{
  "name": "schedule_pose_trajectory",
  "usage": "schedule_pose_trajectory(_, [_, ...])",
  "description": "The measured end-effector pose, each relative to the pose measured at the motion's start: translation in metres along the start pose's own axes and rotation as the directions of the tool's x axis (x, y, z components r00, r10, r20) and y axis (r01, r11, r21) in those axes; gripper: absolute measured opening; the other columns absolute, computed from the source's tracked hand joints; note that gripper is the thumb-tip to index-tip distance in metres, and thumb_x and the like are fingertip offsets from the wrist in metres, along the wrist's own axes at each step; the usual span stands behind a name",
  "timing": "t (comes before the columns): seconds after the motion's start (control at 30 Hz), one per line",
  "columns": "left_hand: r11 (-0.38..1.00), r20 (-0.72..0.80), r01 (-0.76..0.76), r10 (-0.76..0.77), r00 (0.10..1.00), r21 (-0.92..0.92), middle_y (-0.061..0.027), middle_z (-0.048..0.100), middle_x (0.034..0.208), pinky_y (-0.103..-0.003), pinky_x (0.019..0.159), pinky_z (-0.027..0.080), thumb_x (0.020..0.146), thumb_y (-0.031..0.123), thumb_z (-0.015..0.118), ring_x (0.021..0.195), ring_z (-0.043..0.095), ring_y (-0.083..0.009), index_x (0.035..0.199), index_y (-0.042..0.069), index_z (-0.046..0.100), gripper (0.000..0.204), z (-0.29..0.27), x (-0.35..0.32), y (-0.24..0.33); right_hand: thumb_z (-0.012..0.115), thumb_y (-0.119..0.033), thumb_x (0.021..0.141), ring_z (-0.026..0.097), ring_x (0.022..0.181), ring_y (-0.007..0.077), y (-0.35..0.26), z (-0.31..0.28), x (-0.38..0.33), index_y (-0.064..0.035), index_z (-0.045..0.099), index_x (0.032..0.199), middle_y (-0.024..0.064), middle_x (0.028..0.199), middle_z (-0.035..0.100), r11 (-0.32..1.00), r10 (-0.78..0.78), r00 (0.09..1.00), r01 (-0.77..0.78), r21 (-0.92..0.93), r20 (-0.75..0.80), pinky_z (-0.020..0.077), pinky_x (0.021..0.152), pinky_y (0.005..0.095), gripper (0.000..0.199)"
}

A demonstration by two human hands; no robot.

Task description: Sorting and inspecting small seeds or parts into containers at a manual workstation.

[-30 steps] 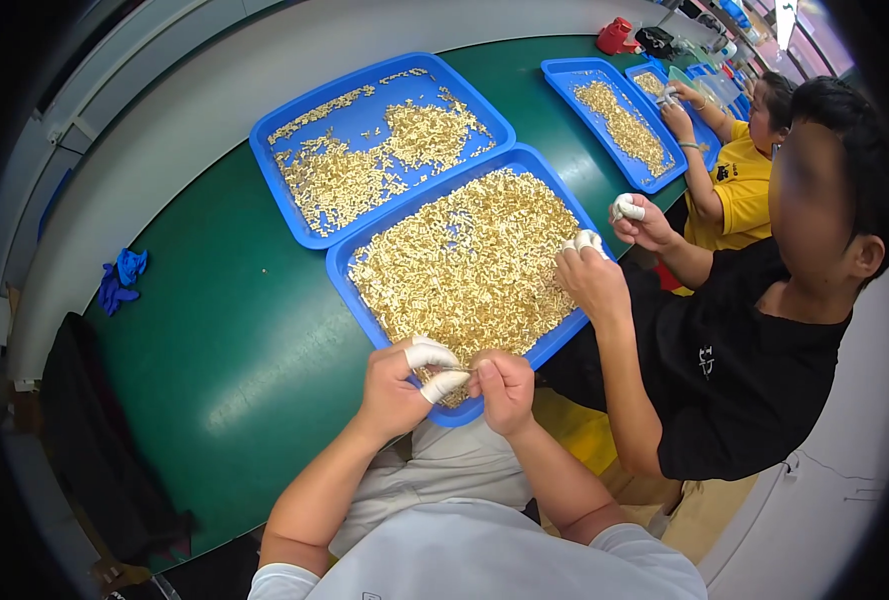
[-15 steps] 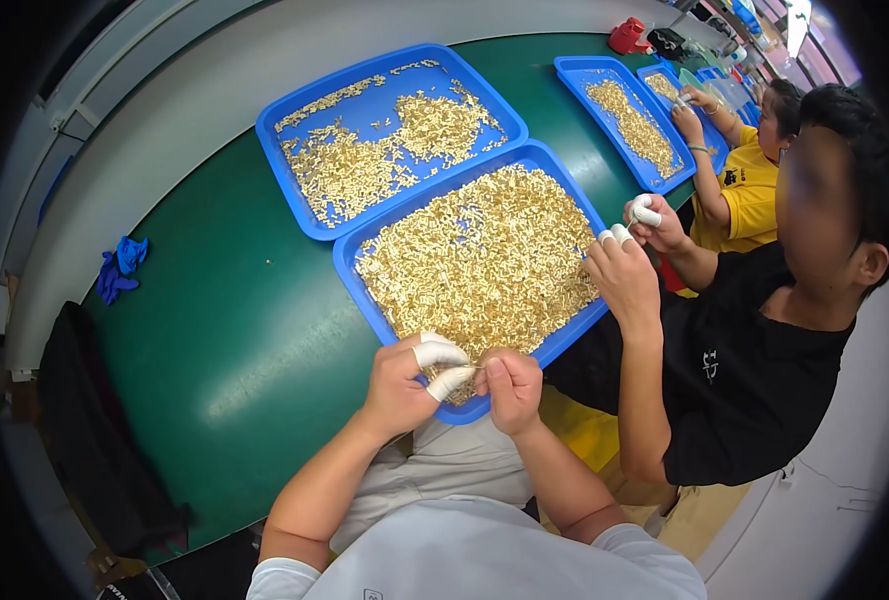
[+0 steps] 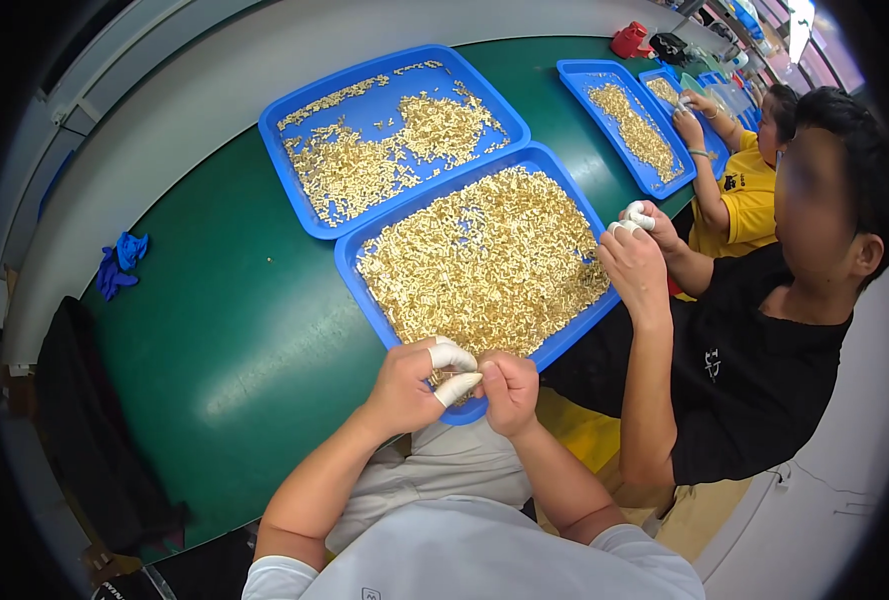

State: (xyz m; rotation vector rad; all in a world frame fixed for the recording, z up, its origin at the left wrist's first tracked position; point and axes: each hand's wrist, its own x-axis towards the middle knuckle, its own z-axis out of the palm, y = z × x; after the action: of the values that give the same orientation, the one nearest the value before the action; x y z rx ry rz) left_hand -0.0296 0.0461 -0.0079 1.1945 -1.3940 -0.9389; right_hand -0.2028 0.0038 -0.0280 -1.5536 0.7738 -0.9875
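Note:
My left hand point(image 3: 415, 385), with white finger cots on its thumb and forefinger, is closed in a pinch over the near edge of a blue tray point(image 3: 347, 268). The tip of that pinch meets my right hand point(image 3: 511, 390), whose bare thumb and fingers are also pressed together. What lies between the fingertips is too small to make out. Beneath and beyond my hands, small gold-coloured metal pieces point(image 3: 485, 270) cover the tray. Its near corner overhangs my lap.
A second blue tray point(image 3: 283, 175) with scattered gold pieces touches the first on the green table point(image 3: 215, 320). On my right a co-worker in black point(image 3: 755, 390) holds both hands over the tray's edge. Blue gloves point(image 3: 120, 265) lie at left; another tray point(image 3: 620, 130) stands farther right.
My fingertips have drawn closer together, and the thin bit seen between them before is hidden. The co-worker's nearer hand has shifted slightly right.

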Motion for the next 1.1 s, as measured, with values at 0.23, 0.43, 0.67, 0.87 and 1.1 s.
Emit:
schedule_pose_trajectory(0.23, [0.998,-0.011,-0.048,0.047,0.999,-0.044,-0.0119,0.07,0.087,-0.032,0.071,0.053,0.08,-0.001,0.075,0.079,0.068,-0.0237,0.089,0.001,0.069,0.011,-0.001,0.004,-0.001,0.05,-0.007,0.098,0.055,0.053,0.0102,0.0,0.001,-0.001,0.0023,0.059,0.073,0.0058,0.062,0.06,1.0,0.015,1.0,-0.015,-0.026,-0.025,0.0429,0.05,0.025,0.028])
schedule_pose_trajectory(0.43, [0.997,-0.026,0.071,-0.071,0.997,-0.003,-0.0103,0.069,0.084,-0.03,0.07,0.051,0.083,0.003,0.075,0.079,0.067,-0.0206,0.088,0.002,0.069,0.008,-0.006,0.004,-0.002,0.051,-0.009,0.099,0.055,0.053,0.0099,0.0,0.002,-0.001,0.002,0.059,0.072,0.0052,0.062,0.06,0.999,0.041,0.998,-0.041,0.016,-0.052,0.0429,0.049,0.025,0.031])
schedule_pose_trajectory(0.67, [0.997,-0.156,0.049,-0.038,0.987,0.065,-0.0071,0.07,0.085,-0.027,0.073,0.051,0.083,0.001,0.074,0.082,0.065,-0.0119,0.094,0.0,0.069,0.012,-0.062,0.043,-0.009,0.045,-0.013,0.104,0.047,0.053,0.0087,0.009,0.0,-0.008,0.0008,0.055,0.078,0.0055,0.064,0.055,0.992,0.081,0.991,-0.07,0.102,-0.106,0.0392,0.051,0.0239,0.031])
schedule_pose_trajectory(0.87, [0.735,-0.318,0.014,0.276,0.907,0.678,-0.0122,0.07,0.102,-0.034,0.079,0.053,0.083,0.007,0.075,0.087,0.067,-0.0241,0.113,0.003,0.068,0.031,-0.118,0.11,-0.008,0.049,-0.013,0.102,0.053,0.055,0.0083,0.011,0.003,-0.007,0.0021,0.057,0.075,0.005,0.065,0.059,0.982,0.109,0.983,-0.084,0.166,-0.147,0.0414,0.051,0.024,0.032])
schedule_pose_trajectory(1.1, [0.705,0.371,-0.171,-0.14,0.918,0.688,-0.0129,0.064,0.106,-0.045,0.083,0.051,0.073,0.023,0.081,0.099,0.062,-0.0339,0.121,0.01,0.065,0.052,-0.034,0.054,0.008,0.042,-0.014,0.105,0.045,0.055,0.009,0.007,-0.005,-0.004,0.0012,0.053,0.08,0.0061,0.066,0.053,0.984,0.08,0.988,-0.057,0.166,-0.131,0.0381,0.051,0.0236,0.031])
